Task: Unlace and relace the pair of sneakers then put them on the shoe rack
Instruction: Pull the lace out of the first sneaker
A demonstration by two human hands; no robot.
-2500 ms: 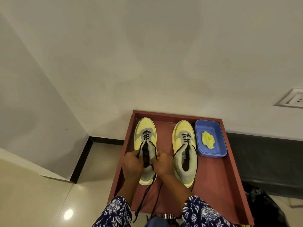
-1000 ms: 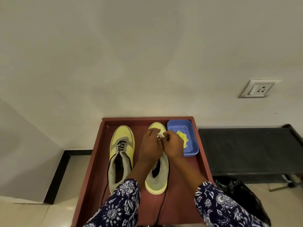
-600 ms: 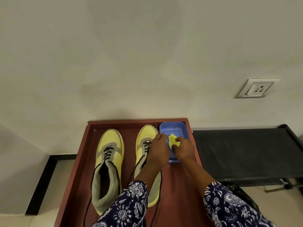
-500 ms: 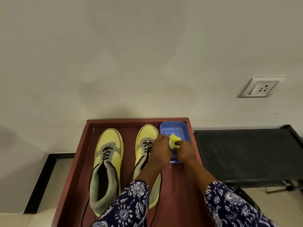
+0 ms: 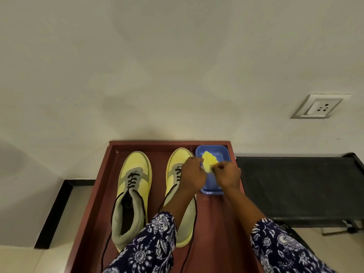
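Wall (image 5: 177, 66) is filling the upper view, w/ a socket plate (image 5: 320, 106) sitting at right. Black rack (image 5: 299, 190) is running along the wall base, right of the bench. Reddish-brown bench (image 5: 214, 213) w/ raised rim is carrying both sneakers & a tray.

Left sneaker (image 5: 134, 186), yellow/grey, is lying toe-to-wall near the bench's left side, black lace (image 5: 131, 179) threaded in the lower eyelets only, ends trailing down off the front edge. Right sneaker (image 5: 178, 166) is lying parallel beside it, mid part hidden under the left forearm.

Blue tray (image 5: 224, 152) is sitting in the back right corner, just beside the right sneaker's toe.

Left hand (image 5: 194, 174) & right hand (image 5: 228, 175) are hovering over the tray, fingers curled, each grip pinching an edge of the yellow cloth (image 5: 209, 160). Floral sleeves (image 5: 151, 245) are covering both forearms.
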